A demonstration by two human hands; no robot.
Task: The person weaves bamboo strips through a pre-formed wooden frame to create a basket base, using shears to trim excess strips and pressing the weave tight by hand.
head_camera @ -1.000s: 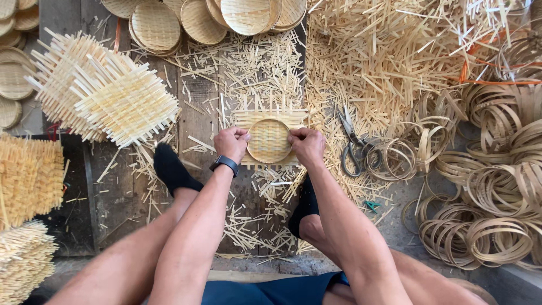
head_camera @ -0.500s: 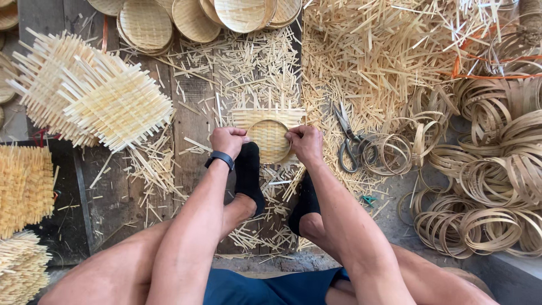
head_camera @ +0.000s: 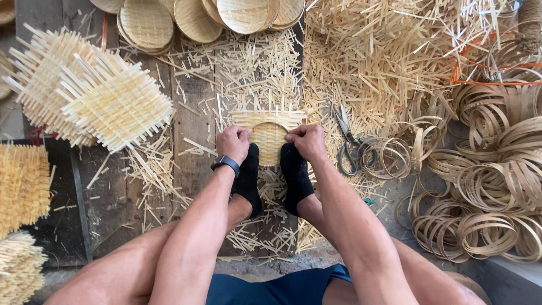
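A small woven bamboo mat with a round hoop pressed into it lies on the wooden floor in front of me. My left hand, with a black watch at the wrist, grips its left rim. My right hand grips its right rim. Both feet in black socks are set against the near edge of the piece, one under each hand.
Scissors lie just right of the piece. Coiled bamboo hoops pile up at the right. Square woven mats are stacked at the left, finished round baskets at the top. Bamboo offcuts cover the floor.
My feet have slid forward between my arms up to the woven piece. Both hands have stayed on its rim.
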